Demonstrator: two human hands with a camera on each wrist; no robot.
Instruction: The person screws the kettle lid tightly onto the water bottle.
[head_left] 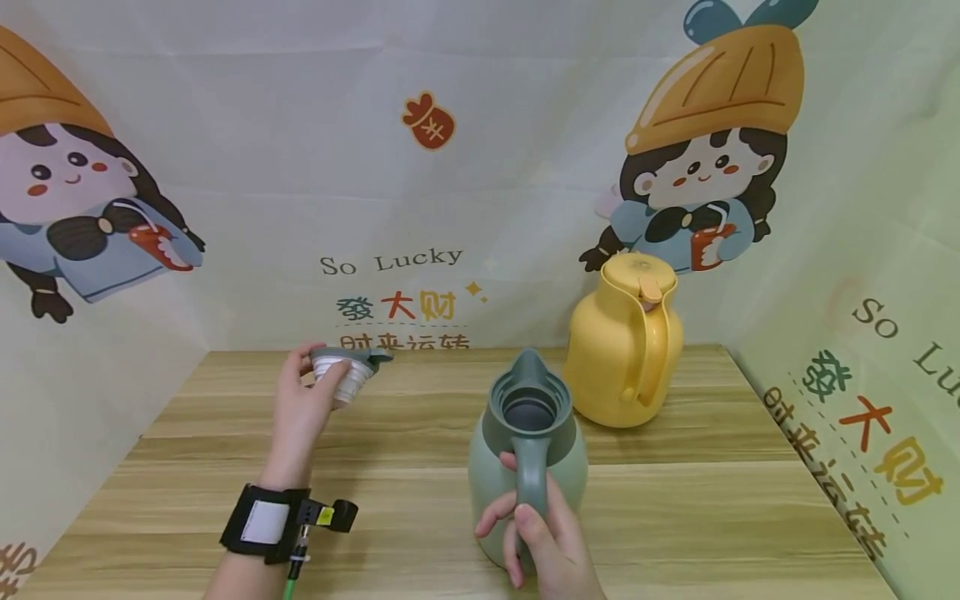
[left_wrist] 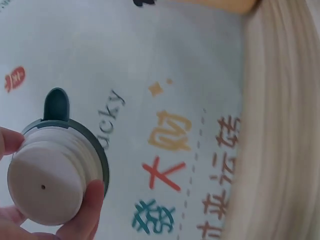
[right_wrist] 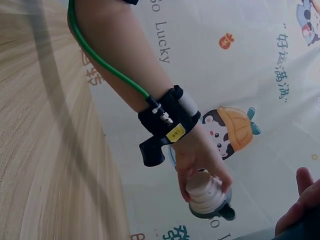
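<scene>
My left hand (head_left: 307,392) holds a stopper lid (head_left: 348,371) above the table's far left part. The lid has a dark green top with a spout tab and a white ridged plug; in the left wrist view the plug's round underside (left_wrist: 45,187), with a small hole, faces the camera. A pale green thermos jug (head_left: 483,467) stands upright on the table, its mouth uncovered. My right hand (head_left: 551,533) grips the jug's dark green handle (head_left: 532,475). In the right wrist view only some fingers (right_wrist: 295,210) of this hand show at the lower right edge.
A yellow thermos jug (head_left: 607,358), lid on, stands behind and to the right of the green one. The wooden table (head_left: 405,517) ends at a printed cloth backdrop (head_left: 300,167) at the back and sides. A green cable (right_wrist: 107,62) runs along the left forearm.
</scene>
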